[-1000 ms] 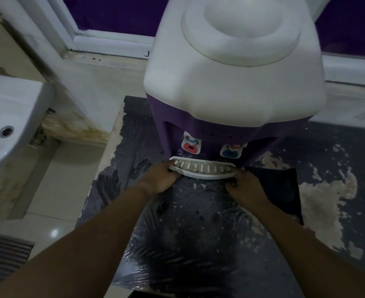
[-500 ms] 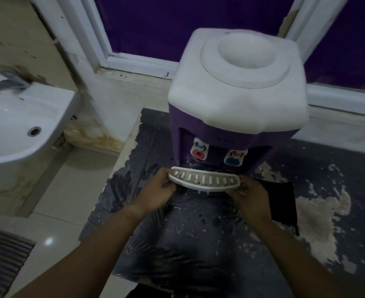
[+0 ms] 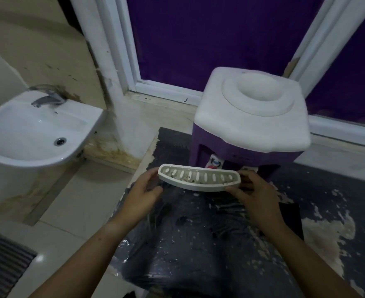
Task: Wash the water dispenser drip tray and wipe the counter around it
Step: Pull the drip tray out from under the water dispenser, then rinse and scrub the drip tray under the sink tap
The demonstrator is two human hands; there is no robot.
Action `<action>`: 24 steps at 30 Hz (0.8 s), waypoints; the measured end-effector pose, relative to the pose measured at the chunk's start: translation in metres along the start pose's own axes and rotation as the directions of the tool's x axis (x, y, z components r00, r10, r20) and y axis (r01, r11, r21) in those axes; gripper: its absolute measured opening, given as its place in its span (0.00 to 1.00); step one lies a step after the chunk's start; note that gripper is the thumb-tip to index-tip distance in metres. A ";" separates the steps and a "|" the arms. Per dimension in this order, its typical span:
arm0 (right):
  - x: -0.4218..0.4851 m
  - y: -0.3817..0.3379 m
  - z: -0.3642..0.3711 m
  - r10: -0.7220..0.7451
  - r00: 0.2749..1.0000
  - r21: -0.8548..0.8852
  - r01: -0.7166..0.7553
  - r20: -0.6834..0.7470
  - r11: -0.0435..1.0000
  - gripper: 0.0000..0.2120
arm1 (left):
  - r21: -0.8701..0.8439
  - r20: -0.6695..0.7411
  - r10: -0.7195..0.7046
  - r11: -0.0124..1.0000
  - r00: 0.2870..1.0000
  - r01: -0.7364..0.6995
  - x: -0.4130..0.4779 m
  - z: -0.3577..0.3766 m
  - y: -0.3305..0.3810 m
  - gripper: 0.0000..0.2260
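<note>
The white curved drip tray (image 3: 198, 179), slotted on top and speckled with dirt, is lifted clear of the purple and white water dispenser (image 3: 250, 125) and hangs above the dark counter (image 3: 198, 244). My left hand (image 3: 144, 195) grips its left end and my right hand (image 3: 253, 195) grips its right end. A dark cloth (image 3: 290, 218) lies on the counter, partly under my right forearm.
A white basin (image 3: 26, 134) with a metal tap (image 3: 48, 98) stands to the left, across a tiled gap. The counter's coating is peeled and patchy on the right. A window with white frames is behind the dispenser. A ribbed mat (image 3: 3, 265) lies on the floor at lower left.
Both hands have pulled the drip tray out from the dispenser's base and raised it toward me and slightly left. My head has drawn back, so the basin and window now show.
</note>
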State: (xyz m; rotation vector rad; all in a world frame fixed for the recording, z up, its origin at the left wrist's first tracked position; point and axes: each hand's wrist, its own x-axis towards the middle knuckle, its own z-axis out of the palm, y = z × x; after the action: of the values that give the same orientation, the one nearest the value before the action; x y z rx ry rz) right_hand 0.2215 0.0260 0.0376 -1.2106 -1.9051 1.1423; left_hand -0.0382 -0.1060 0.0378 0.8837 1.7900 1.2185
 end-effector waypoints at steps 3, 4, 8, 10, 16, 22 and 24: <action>0.004 -0.032 0.012 -0.050 0.999 -0.018 0.050 -0.006 0.999 0.16 | -0.045 -0.039 0.048 0.998 0.998 -0.050 -0.007 -0.024 0.016 0.21; 0.005 -0.043 0.018 -0.064 0.998 -0.014 0.064 -0.004 0.998 0.17 | -0.053 -0.043 0.064 0.996 0.997 -0.067 -0.010 -0.034 0.019 0.21; 0.004 -0.084 0.052 -0.119 0.993 -0.016 0.119 -0.015 0.993 0.16 | -0.097 -0.069 0.081 0.991 0.994 -0.088 -0.016 -0.088 0.024 0.22; 0.002 -0.105 0.075 -0.151 0.988 -0.018 0.151 -0.022 0.988 0.16 | -0.108 -0.083 0.103 0.988 0.991 -0.112 -0.020 -0.119 0.025 0.22; -0.008 -0.168 0.158 -0.178 0.983 0.044 0.181 -0.052 0.983 0.16 | -0.072 -0.126 0.167 0.982 0.978 -0.176 -0.037 -0.228 0.020 0.20; -0.011 -0.229 0.241 -0.198 0.980 0.102 0.199 -0.019 0.975 0.16 | 0.023 -0.159 0.199 0.980 0.967 -0.198 -0.051 -0.332 0.014 0.20; -0.009 -0.242 0.267 -0.205 0.979 0.104 0.203 0.007 0.974 0.16 | 0.056 -0.186 0.191 0.981 0.964 -0.184 -0.054 -0.360 0.010 0.22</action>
State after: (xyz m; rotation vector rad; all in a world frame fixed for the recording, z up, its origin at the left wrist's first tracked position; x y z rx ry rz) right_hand -0.0913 -0.1256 0.1343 -0.9280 -1.9091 1.1284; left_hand -0.3313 -0.2949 0.1436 1.0057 1.9208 1.4352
